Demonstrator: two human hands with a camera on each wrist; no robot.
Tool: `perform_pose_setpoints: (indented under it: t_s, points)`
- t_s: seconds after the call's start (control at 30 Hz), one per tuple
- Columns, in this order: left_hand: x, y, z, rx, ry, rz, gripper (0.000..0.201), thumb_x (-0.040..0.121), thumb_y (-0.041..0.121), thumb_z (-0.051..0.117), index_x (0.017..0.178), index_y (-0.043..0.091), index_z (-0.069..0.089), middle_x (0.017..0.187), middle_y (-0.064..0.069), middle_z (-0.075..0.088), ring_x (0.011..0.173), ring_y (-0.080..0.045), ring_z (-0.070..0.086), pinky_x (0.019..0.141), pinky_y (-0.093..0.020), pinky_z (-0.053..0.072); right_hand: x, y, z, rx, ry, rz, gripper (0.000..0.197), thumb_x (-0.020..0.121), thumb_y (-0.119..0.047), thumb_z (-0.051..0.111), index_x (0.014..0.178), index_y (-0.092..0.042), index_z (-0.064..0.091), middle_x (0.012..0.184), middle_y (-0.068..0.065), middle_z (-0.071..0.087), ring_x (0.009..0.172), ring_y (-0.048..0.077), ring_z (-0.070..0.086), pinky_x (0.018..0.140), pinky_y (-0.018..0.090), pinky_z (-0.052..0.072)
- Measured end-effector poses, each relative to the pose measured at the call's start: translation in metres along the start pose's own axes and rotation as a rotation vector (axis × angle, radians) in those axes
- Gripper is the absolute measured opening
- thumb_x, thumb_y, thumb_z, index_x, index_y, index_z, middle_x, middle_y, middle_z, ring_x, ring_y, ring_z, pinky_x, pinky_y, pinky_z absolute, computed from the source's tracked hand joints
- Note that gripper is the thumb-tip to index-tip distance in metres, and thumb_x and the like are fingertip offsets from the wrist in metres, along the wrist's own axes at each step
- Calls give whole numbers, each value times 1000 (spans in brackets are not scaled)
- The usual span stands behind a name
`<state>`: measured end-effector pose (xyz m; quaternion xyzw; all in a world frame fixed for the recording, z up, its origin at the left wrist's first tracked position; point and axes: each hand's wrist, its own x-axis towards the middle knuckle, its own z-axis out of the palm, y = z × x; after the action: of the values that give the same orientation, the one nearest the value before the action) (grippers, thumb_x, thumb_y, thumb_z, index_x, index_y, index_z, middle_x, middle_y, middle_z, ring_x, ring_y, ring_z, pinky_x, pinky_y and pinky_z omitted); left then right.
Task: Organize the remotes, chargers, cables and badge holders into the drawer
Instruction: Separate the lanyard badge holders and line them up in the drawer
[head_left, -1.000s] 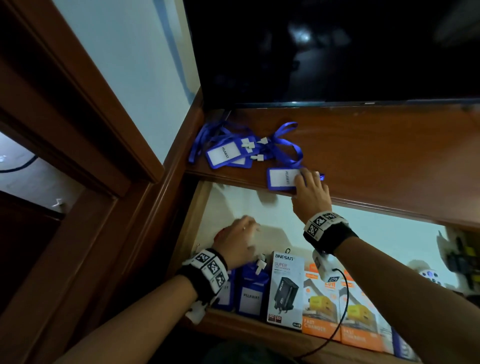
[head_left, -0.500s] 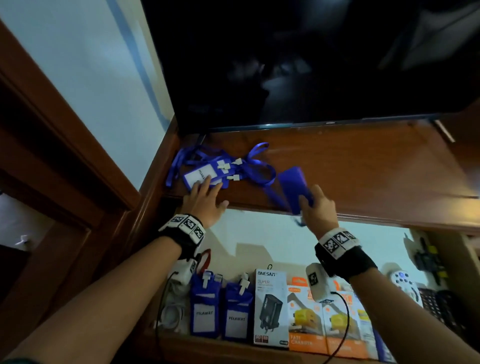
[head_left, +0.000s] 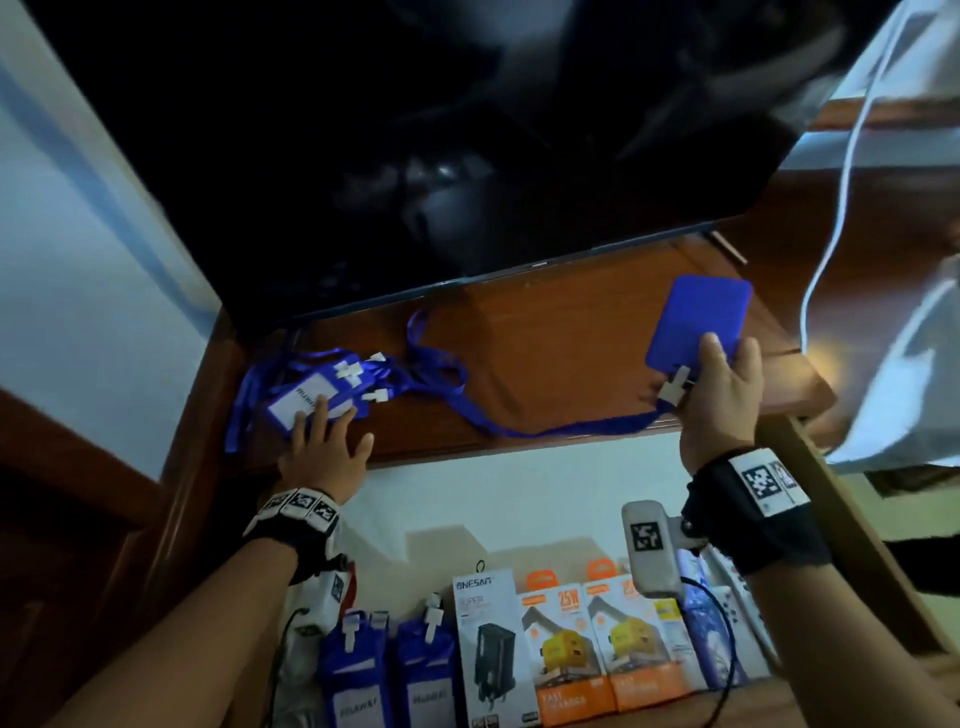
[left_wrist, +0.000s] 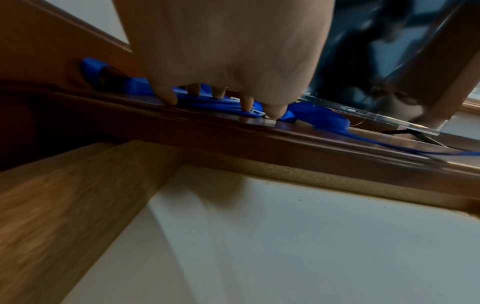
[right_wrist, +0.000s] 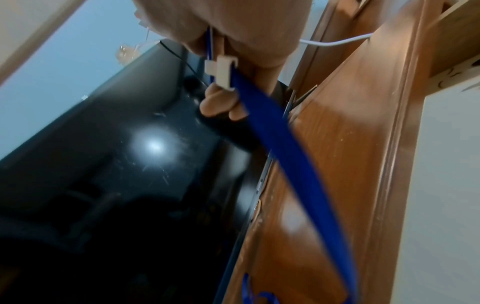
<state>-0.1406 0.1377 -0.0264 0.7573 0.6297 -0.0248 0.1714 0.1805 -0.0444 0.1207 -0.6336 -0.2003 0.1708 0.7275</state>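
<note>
My right hand (head_left: 719, 379) grips a blue badge holder (head_left: 698, 322) lifted above the wooden top (head_left: 545, 338), right of centre. Its blue lanyard (head_left: 545, 428) trails left to a pile of blue badge holders (head_left: 317, 395) at the top's left end. My left hand (head_left: 324, 441) presses flat on that pile with straight fingers (left_wrist: 246, 102). In the right wrist view the white clip (right_wrist: 222, 72) and lanyard (right_wrist: 285, 156) hang from my curled fingers. Below, the open drawer (head_left: 467, 493) holds two badge holders (head_left: 384, 675), charger boxes (head_left: 561, 649) and a white remote (head_left: 732, 608).
A large black TV screen (head_left: 415, 156) stands at the back of the top, close above the badge pile. A white cable (head_left: 831, 234) hangs at the right, beside a pale cloth (head_left: 909, 364). A wooden frame (head_left: 78, 467) borders the left.
My right hand has lifted one badge holder off the front edge and carried it right, drawing its lanyard out. My left hand has risen from the drawer onto the badge pile.
</note>
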Motion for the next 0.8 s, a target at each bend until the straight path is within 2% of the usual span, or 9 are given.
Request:
perform_pose_setpoints:
  t_s: [0.13, 0.23, 0.3, 0.37, 0.43, 0.53, 0.63, 0.67, 0.8]
  points:
    - [2, 12, -8, -35, -47, -58, 58, 94, 54, 39, 147, 36, 22, 159, 8, -9, 146, -25, -6, 112, -59, 16, 7, -8, -8, 5, 98, -119, 14, 99, -23, 36, 86, -27, 40, 75, 10, 46, 50, 18, 50, 45, 29, 44]
    - [1, 32, -18, -25, -39, -139, 58, 90, 52, 49, 142, 32, 33, 160, 3, -5, 145, -30, -6, 113, -57, 13, 2, -10, -4, -81, -22, -169, 14, 99, -22, 37, 91, -30, 44, 72, 2, 48, 52, 16, 47, 41, 23, 37]
    - [-5, 50, -24, -74, 101, -73, 49, 88, 49, 54, 132, 26, 48, 158, -5, 13, 144, -32, 9, 110, -53, 19, -6, -7, 1, -176, -141, -209, 15, 100, -21, 40, 91, -30, 47, 76, 0, 52, 54, 15, 50, 42, 19, 38]
    - [-16, 74, -30, -292, 178, 110, 41, 87, 47, 56, 112, 16, 62, 135, -12, 50, 126, -33, 45, 101, -44, 37, -20, -1, 4, -269, -267, -282, 16, 99, -17, 44, 87, -26, 48, 74, -3, 53, 52, 8, 51, 45, 17, 41]
    - [-39, 102, -44, -670, 16, 158, 52, 88, 58, 48, 94, 10, 68, 100, -11, 70, 91, -30, 67, 74, -32, 52, -35, 10, 5, -330, -427, -318, 14, 97, -19, 48, 84, -17, 50, 65, 3, 50, 48, 4, 49, 46, 22, 42]
    - [-80, 132, -68, -978, -502, 36, 79, 89, 70, 24, 94, 6, 69, 86, -16, 73, 60, -24, 67, 40, -19, 34, -54, 23, -1, -452, -672, -354, 35, 92, -39, 50, 84, -5, 51, 65, 14, 49, 53, 20, 50, 53, 38, 44]
    - [-105, 136, -78, -1107, -841, 56, 81, 84, 75, 25, 97, 9, 69, 83, -19, 71, 50, -20, 61, 41, -20, 27, -64, 27, -7, -433, -886, -443, 8, 94, -27, 50, 86, -30, 52, 72, -17, 51, 64, 6, 46, 58, 25, 39]
    - [-110, 136, -79, -1105, -864, 89, 71, 84, 70, 36, 97, 9, 69, 80, -17, 70, 48, -17, 59, 42, -20, 27, -65, 27, -7, -430, -900, -479, 20, 93, -17, 52, 87, -37, 51, 75, -24, 50, 66, -1, 45, 60, 17, 35]
    - [-119, 130, -65, -1154, -777, 230, 42, 81, 15, 66, 119, -2, 59, 94, -15, 69, 70, -14, 65, 60, -20, 49, -62, 39, -14, -403, -856, -452, 38, 82, 1, 58, 104, -30, 62, 92, -11, 62, 78, 15, 58, 64, 27, 46]
